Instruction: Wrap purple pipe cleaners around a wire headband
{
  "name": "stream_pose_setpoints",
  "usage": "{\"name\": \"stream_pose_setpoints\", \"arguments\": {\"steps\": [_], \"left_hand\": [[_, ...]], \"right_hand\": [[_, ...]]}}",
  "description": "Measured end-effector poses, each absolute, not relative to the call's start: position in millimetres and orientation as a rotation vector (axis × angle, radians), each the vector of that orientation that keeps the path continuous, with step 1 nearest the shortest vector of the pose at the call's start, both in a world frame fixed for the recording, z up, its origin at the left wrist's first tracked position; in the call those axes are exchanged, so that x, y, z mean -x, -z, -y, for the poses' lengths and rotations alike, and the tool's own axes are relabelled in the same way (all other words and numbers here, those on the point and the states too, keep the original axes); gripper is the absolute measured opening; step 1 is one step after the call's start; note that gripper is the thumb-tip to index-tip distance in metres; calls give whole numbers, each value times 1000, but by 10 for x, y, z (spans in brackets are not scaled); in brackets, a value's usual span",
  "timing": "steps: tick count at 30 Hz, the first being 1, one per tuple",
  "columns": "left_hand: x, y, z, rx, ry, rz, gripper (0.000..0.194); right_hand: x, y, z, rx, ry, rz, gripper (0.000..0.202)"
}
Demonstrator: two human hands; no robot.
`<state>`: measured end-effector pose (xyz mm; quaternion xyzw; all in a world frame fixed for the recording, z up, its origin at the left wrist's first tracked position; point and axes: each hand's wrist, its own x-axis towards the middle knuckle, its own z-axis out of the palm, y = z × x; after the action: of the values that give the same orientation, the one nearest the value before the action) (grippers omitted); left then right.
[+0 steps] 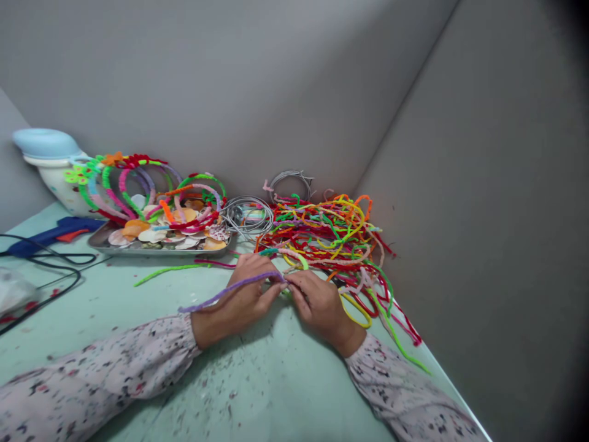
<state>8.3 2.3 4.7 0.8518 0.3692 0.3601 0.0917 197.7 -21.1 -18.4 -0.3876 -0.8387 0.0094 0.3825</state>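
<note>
forearms cut off at bottom edge | black cable (41,261) runs off left | tray (161,248) contents indistinct

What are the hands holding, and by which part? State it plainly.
Both hands, left and right, pinch a purple pipe cleaner at one end; its other end trails free.

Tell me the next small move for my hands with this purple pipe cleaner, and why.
Probably keep twisting at the pinch. Both the left hand and right hand grip the purple pipe cleaner where their fingertips meet, and its long free end trails left over the table.
</note>
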Motion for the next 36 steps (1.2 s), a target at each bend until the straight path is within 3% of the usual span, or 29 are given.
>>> {"name": "stream_pose_setpoints", "arguments": {"steps": [36], "left_hand": [[-123,-111,-14,-2419,-975,-1137,25]], "right_hand": [[-1975,188,222,936,71,2196,18]]}}
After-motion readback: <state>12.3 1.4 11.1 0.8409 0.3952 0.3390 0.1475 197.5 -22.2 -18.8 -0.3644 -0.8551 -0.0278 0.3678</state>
